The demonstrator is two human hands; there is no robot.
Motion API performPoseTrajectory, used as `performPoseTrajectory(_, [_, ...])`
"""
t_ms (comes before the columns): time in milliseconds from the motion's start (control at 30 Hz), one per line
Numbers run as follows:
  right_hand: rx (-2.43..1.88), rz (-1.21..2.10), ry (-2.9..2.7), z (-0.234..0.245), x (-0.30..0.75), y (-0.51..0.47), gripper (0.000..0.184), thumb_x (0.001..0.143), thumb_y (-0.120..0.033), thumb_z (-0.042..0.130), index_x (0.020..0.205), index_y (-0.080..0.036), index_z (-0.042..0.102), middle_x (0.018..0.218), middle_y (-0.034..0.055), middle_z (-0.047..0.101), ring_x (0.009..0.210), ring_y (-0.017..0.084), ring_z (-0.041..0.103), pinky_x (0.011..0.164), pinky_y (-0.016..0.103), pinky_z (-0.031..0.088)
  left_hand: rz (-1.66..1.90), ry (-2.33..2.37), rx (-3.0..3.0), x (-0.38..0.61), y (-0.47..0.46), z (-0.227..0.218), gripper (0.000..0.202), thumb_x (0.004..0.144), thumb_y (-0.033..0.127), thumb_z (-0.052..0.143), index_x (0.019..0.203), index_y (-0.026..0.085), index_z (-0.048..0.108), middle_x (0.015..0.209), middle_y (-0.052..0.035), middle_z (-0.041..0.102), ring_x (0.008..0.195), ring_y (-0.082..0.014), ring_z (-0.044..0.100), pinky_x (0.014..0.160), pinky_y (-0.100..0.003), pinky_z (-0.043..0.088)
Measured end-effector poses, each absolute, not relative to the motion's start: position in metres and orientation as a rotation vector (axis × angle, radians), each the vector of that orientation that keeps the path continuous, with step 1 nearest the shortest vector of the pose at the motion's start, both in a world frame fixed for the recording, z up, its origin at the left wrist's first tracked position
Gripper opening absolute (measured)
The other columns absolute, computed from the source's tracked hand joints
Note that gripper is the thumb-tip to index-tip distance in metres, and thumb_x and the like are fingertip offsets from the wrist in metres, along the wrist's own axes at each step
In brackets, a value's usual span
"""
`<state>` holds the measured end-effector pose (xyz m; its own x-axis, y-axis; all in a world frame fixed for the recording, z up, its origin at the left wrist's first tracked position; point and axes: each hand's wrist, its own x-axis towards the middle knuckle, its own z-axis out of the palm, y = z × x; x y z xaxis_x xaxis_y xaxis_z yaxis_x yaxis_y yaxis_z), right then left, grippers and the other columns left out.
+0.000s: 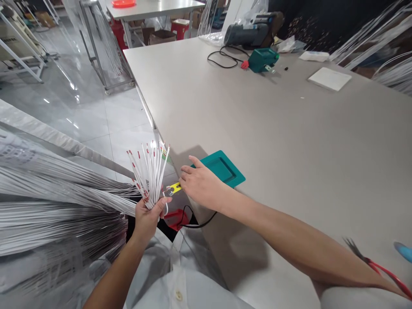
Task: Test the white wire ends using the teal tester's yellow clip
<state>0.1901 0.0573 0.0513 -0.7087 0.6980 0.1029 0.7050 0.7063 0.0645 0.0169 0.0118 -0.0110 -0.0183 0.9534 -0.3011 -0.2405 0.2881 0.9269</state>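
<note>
My left hand (148, 218) is closed around a bundle of thin white wires (153, 174), whose upper ends fan out and mostly carry red tips. In my right hand (202, 184) is a pair of yellow snips (174, 189), with the metal blades pointing left at the lower part of the bundle. One wire bends close to the blades; whether they touch it I cannot tell. Behind my right hand a teal tray (238, 178) lies at the table's near edge, partly covered by the hand.
Long bundles of white wires (64, 180) hang over a rack at my left. The grey table (289, 141) carries a green device (262, 60), a black cable (222, 64) and a white block (330, 78). A red object (175, 219) with a black cord is below the table edge.
</note>
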Motion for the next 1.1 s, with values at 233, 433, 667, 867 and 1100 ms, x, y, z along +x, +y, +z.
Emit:
performPoseTrajectory(233, [-1.17, -0.181, -2.881, 0.047, 0.193, 0.058, 0.021, 0.076, -0.005, 0.047, 0.069, -0.015, 0.064, 0.067, 0.0088, 0.064, 0.081, 0.023, 0.054, 0.094, 0.05, 0.028, 1.092, 1.241, 0.902, 0.021, 0.011, -0.014, 0.014, 0.067, 0.023, 0.068, 0.077, 0.012, 0.069, 0.058, -0.0003, 0.063, 0.04, -0.0044, 0.04, 0.037, -0.018, 0.034])
performPoseTrajectory(433, [-1.207, -0.184, -2.942, 0.052, 0.193, 0.058, 0.023, 0.08, -0.007, 0.043, 0.074, -0.014, 0.064, 0.073, 0.008, 0.066, 0.087, 0.022, 0.054, 0.099, 0.049, 0.022, 1.116, 1.275, 0.936, 0.024, 0.01, -0.017, 0.013, 0.068, 0.024, 0.067, 0.074, 0.013, 0.069, 0.056, 0.0005, 0.061, 0.04, -0.0044, 0.04, 0.037, -0.018, 0.034])
performPoseTrajectory(667, [-1.209, -0.159, -2.933, 0.052, 0.194, 0.058, 0.026, 0.079, -0.006, 0.042, 0.076, -0.015, 0.066, 0.074, 0.0091, 0.066, 0.086, 0.024, 0.055, 0.099, 0.05, 0.023, 1.059, 1.311, 0.965, 0.025, 0.012, -0.011, 0.013, 0.069, 0.024, 0.065, 0.068, 0.011, 0.067, 0.04, 0.0053, 0.046, 0.037, -0.0056, 0.04, 0.038, -0.018, 0.035])
performPoseTrajectory(867, [-1.187, -0.141, -2.892, 0.05, 0.195, 0.059, 0.026, 0.078, -0.005, 0.042, 0.072, -0.015, 0.066, 0.069, 0.0091, 0.065, 0.085, 0.025, 0.056, 0.099, 0.051, 0.024, 1.068, 1.267, 0.914, 0.024, 0.011, -0.017, 0.014, 0.069, 0.025, 0.066, 0.072, 0.011, 0.065, 0.054, 0.0006, 0.062, 0.037, -0.0051, 0.041, 0.037, -0.019, 0.036])
performPoseTrajectory(1100, [-1.21, -0.117, -2.905, 0.051, 0.194, 0.059, 0.026, 0.08, -0.006, 0.042, 0.072, -0.017, 0.065, 0.069, 0.0078, 0.065, 0.084, 0.024, 0.055, 0.098, 0.051, 0.025, 1.095, 1.223, 0.862, 0.025, 0.01, -0.022, 0.014, 0.068, 0.023, 0.067, 0.076, 0.012, 0.066, 0.066, -0.003, 0.068, 0.039, -0.0053, 0.044, 0.038, -0.02, 0.037])
